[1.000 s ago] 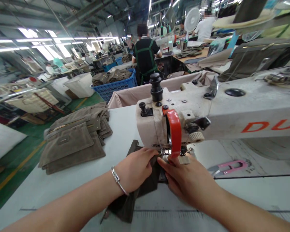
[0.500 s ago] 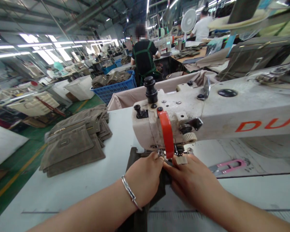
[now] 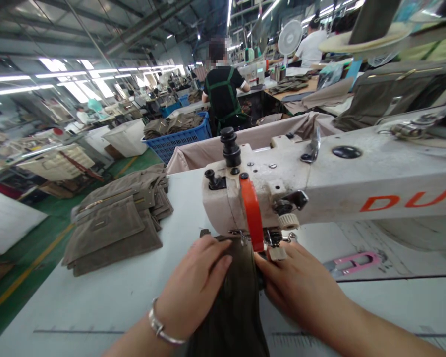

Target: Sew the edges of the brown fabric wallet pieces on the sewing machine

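A dark olive fabric piece (image 3: 234,302) lies on the table under the head of a white sewing machine (image 3: 319,183) with an orange guard (image 3: 250,213). My left hand (image 3: 195,287), a silver bangle on its wrist, lies flat on the left side of the fabric with fingers stretched toward the needle. My right hand (image 3: 299,287) presses the fabric's right edge beside the presser foot (image 3: 273,240), its fingers together.
A stack of tan-olive sewn pieces (image 3: 119,218) sits on the table to the left. Pink thread snips (image 3: 351,263) lie at the right under the machine arm. Behind are a blue crate (image 3: 180,134) of fabric and a person in black at another machine.
My left hand has flattened and slid back on the fabric. The dark piece has turned and now runs lengthwise toward me between both hands.
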`<state>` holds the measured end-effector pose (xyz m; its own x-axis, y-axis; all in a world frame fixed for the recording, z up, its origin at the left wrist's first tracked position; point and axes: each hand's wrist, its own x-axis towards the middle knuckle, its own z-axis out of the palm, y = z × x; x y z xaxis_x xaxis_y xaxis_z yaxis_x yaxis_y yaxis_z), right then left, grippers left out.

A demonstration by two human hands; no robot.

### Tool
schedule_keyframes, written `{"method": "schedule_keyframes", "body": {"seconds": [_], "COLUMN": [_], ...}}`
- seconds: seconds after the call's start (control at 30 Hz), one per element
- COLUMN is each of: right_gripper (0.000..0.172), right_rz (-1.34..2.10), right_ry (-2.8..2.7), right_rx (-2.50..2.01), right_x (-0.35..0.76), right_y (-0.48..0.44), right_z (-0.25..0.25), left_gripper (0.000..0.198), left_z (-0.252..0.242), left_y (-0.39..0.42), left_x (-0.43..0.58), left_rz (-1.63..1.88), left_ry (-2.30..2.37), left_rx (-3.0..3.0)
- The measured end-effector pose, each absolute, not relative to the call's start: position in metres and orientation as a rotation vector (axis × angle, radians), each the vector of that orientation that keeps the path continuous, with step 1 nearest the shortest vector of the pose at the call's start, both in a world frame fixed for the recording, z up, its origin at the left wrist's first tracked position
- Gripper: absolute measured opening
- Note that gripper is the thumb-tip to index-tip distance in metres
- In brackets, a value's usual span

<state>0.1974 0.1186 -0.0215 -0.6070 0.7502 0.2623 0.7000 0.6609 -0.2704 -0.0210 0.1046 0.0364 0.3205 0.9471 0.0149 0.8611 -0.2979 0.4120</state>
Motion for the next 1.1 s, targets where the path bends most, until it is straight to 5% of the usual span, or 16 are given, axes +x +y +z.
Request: {"method": "schedule_keyframes", "body": {"seconds": [0.17, 0.33, 0.47, 0.67, 0.8, 1.1], "right_gripper": [0.02, 0.027, 0.019, 0.011, 0.009, 0.015], "right_rz": [0.295, 0.313, 0.246, 0.277, 0.361, 0.351], "right_ry": [-2.593, -2.532, -2.463, -2.577, -2.55, -2.423], "right_rx": [-1.058, -0.955, -0.9, -0.762, -0.761, -0.738], "right_x": [0.198, 0.196, 0.193, 0.2, 0.204, 0.209], "right_y": [0.118, 0.118, 0.12, 0.094, 0.061, 0.04], "right_z": [-0.018, -0.014, -0.013, -0.013, -0.016, -0.021], "left_gripper": [0.032, 0.03, 0.031, 0.055, 0.079, 0.076], "left_z": [0.015, 0.017, 0.024, 0.036, 0.038, 0.026], "left_y": [0.088, 0.097, 0.092, 0.055, 0.036, 0.037], "left_x": [-0.062, -0.047, -0.046, -0.067, -0.033, -0.016], "left_rz": [0.501, 0.779, 0.637, 0.602, 0.296, 0.268], "left_ry": [2.041, 1.544, 1.39, 1.963, 1.468, 1.184], "left_rx": [2.0, 1.09, 0.787, 1.841, 2.695, 2.808]}}
